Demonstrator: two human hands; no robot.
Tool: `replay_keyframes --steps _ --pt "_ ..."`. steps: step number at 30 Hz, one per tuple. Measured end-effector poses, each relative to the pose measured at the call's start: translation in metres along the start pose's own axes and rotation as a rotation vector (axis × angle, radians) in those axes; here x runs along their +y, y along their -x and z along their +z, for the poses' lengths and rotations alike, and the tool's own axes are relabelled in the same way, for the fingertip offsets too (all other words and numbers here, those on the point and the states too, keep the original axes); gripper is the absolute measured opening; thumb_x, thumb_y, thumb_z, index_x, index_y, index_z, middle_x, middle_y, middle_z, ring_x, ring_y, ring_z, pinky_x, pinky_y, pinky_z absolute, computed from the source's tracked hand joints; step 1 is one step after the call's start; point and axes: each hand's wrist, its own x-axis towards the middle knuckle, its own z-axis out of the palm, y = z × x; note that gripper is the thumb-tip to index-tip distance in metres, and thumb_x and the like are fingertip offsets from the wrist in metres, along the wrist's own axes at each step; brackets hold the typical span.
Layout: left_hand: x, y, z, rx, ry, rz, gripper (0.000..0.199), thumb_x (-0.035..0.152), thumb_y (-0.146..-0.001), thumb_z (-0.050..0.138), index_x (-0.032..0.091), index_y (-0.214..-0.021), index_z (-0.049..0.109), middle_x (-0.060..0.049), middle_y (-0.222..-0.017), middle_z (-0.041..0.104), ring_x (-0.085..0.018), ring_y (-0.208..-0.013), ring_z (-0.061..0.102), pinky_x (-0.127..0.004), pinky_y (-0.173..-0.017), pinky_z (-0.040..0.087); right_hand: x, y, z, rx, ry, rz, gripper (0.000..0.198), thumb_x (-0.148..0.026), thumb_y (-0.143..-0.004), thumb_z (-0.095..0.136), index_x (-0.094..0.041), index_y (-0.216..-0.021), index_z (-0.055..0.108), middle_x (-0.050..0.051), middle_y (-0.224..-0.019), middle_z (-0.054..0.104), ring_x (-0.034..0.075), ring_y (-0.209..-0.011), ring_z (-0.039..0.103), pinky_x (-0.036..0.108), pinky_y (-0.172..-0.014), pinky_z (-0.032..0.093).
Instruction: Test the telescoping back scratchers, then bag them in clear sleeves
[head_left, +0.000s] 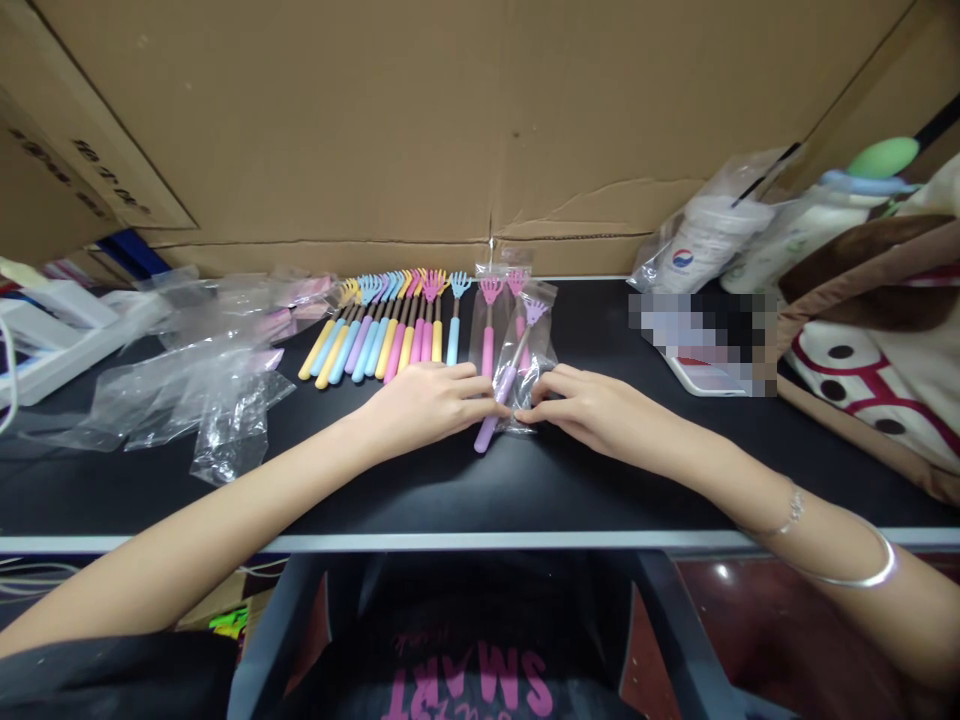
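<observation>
We pinch the purple back scratcher (501, 392) between our left hand (427, 402) and right hand (592, 405), both grips closed on it and its clear sleeve (534, 345). It looks light and stiff, the film slippery. Left of it lies a row of scratchers (390, 325) on the counter (450, 480); loose bags (202, 385) farther left.

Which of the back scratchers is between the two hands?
The purple back scratcher, partly in a clear bag; the left hand and right hand pinch it. The others lie untouched behind.

"smart" upside down on dark garment (480, 640)
</observation>
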Motion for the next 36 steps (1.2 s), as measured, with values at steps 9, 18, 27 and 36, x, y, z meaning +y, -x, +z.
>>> replay_keyframes --steps 9,18,27,36 --pt "0.000 0.002 0.004 0.054 -0.124 0.041 0.022 0.015 -0.095 0.048 0.023 -0.110 0.062 0.002 -0.079 0.066 -0.013 -0.072 0.055 -0.027 -0.055 0.033 -0.003 0.000 -0.001 0.040 0.141 -0.057 0.035 -0.014 -0.093 0.039 -0.023 -0.110 0.069 0.010 -0.112 0.064 0.020 -0.101 0.057 0.036 -0.082 0.051" --pt "0.002 0.001 0.013 0.179 -0.037 -0.049 0.019 0.023 -0.097 0.045 0.021 -0.101 0.064 0.001 -0.074 0.065 -0.014 -0.070 0.056 -0.024 -0.058 0.036 -0.004 -0.001 0.000 0.105 -0.043 0.004 0.027 -0.016 -0.093 0.043 -0.019 -0.109 0.064 0.008 -0.106 0.066 0.019 -0.097 0.059 0.034 -0.083 0.051" --pt "0.011 -0.004 0.009 0.247 0.242 -0.257 0.030 0.019 -0.097 0.038 0.021 -0.117 0.060 -0.005 -0.105 0.066 -0.015 -0.095 0.060 -0.025 -0.073 0.047 -0.005 0.000 0.006 0.145 -0.398 0.103 0.041 -0.028 -0.092 0.051 -0.020 -0.131 0.050 0.011 -0.126 0.058 0.020 -0.117 0.054 0.040 -0.098 0.046" --pt "0.020 -0.005 0.004 0.199 0.293 -0.305 0.043 0.026 -0.085 0.050 0.025 -0.128 0.054 -0.006 -0.113 0.059 -0.017 -0.095 0.060 -0.023 -0.062 0.046 -0.010 -0.005 0.004 0.078 -1.107 0.314 0.044 -0.045 -0.094 0.047 -0.022 -0.129 0.056 0.008 -0.126 0.060 0.021 -0.121 0.052 0.044 -0.108 0.036"
